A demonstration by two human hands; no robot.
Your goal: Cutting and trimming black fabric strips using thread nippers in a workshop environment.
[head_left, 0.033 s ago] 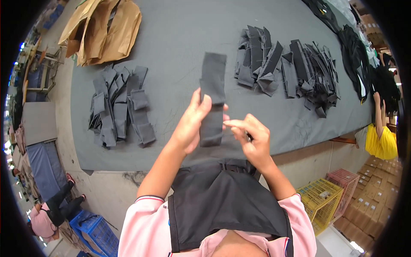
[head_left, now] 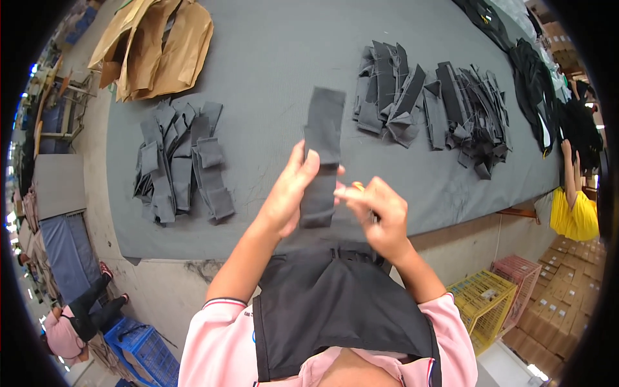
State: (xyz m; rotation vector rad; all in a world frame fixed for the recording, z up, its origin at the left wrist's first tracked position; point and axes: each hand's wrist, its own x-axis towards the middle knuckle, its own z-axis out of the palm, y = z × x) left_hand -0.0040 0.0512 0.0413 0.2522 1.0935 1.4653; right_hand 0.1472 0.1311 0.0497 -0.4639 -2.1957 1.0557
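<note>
A dark grey fabric strip (head_left: 324, 132), folded over itself in layers, hangs above the table in front of me. My left hand (head_left: 290, 190) is closed on it, thumb on top and fingertips showing past its right edge. Close by that edge, my right hand (head_left: 380, 209) is curled round a small tool (head_left: 358, 186). Only a yellow bit and a dark part of the tool show, and motion blurs it. The right fingertips are at the strip's edge; whether they touch it is hard to tell.
On the grey-covered table (head_left: 271, 71) lie strip piles at left (head_left: 182, 164) and right (head_left: 474, 113), plus another pile (head_left: 387, 90). A brown paper bag (head_left: 155, 51) stands far left. Black garments (head_left: 535, 90) line the far right. Yellow crate (head_left: 480, 300) and blue crate (head_left: 145, 348) flank me.
The strip and my left hand have shifted slightly toward me. My right hand has moved a little, and a yellow bit of the tool now shows above its fingers.
</note>
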